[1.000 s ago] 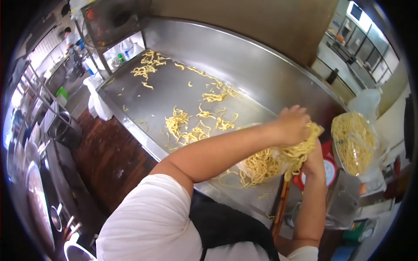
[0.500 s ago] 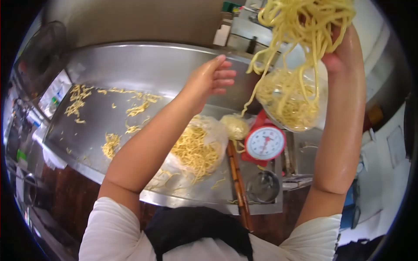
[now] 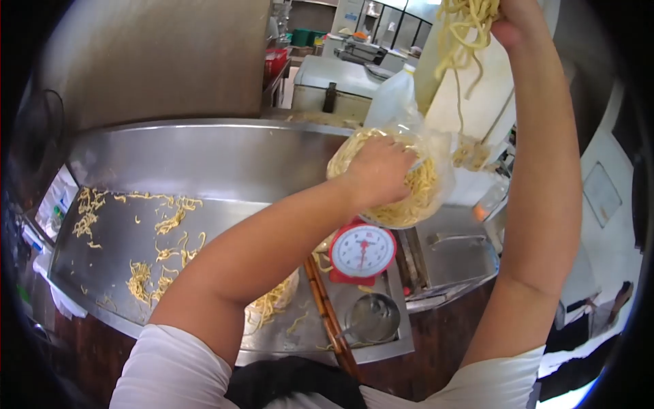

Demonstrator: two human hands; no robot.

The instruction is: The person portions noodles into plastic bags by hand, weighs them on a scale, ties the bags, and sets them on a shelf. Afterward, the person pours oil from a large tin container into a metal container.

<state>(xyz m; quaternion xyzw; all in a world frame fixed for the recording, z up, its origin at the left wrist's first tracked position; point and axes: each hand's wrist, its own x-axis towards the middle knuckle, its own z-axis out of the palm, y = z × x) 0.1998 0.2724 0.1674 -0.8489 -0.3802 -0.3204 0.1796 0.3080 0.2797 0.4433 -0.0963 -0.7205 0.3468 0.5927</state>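
Observation:
My right hand point(image 3: 518, 27) is raised at the top right, closed around a bunch of yellow noodles point(image 3: 466, 24) whose strands hang down. Part of this hand and bunch is cut off by the frame edge. My left hand point(image 3: 383, 172) reaches over the red dial scale point(image 3: 363, 250) into a clear plastic bag of noodles point(image 3: 426, 180) that sits on top of it. Its fingers are curled down among the noodles, with the tips partly hidden. Behind my left forearm, another pile of noodles point(image 3: 272, 303) shows in part on the metal tray.
Loose noodles lie scattered over the steel tray point(image 3: 112, 262). A bamboo stick point(image 3: 323, 303) and a round clear bowl point(image 3: 373, 318) are at its right end. Beyond the tray's back wall stand a white plastic jug point(image 3: 394, 95) and a pale chest point(image 3: 334, 82).
My left hand has moved right and down onto the bagged noodles on the scale. My right hand has lifted its noodles higher. The view has tilted up, showing more background.

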